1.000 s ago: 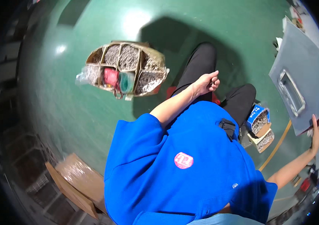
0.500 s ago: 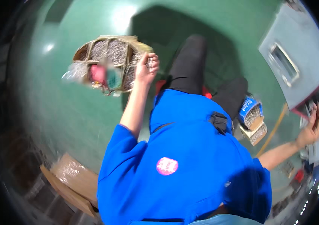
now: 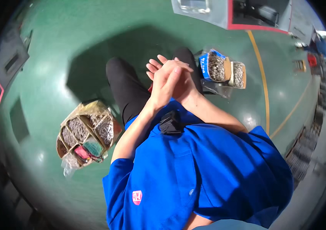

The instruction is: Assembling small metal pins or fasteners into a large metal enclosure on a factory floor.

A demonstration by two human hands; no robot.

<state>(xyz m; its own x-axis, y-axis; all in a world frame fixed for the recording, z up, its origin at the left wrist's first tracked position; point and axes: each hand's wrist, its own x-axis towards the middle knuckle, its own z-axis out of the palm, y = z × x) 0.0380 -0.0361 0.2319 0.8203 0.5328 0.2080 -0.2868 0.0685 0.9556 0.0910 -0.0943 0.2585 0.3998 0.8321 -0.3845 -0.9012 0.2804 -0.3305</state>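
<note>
My left hand point(image 3: 163, 85) lies across my right hand point(image 3: 185, 89) above my lap. The palms meet, and the fingers of both hands stretch out past each other. Nothing shows in either hand, though the space between the palms is hidden. Nearest on the right are a blue carton point(image 3: 206, 69) and a smaller pale carton point(image 3: 243, 76), both filled with small metal pieces. On the floor at lower left stands a divided cardboard container point(image 3: 79, 112) with similar pieces in several compartments. A pink item point(image 3: 81, 152) and a green item point(image 3: 93, 147) lie in one of them.
Grey cabinets with red edging stand at the far right point(image 3: 224, 15) and far left point(image 3: 11, 57). A yellow line point(image 3: 262, 73) runs along the green floor point(image 3: 55, 73). Clear plastic point(image 3: 69, 165) hangs from the divided container. Stacked goods point(image 3: 305, 147) sit along the right.
My view has turned. My left hand has left the divided container's rim and my right hand has left the grey cabinet's edge. Both have come together over my lap.
</note>
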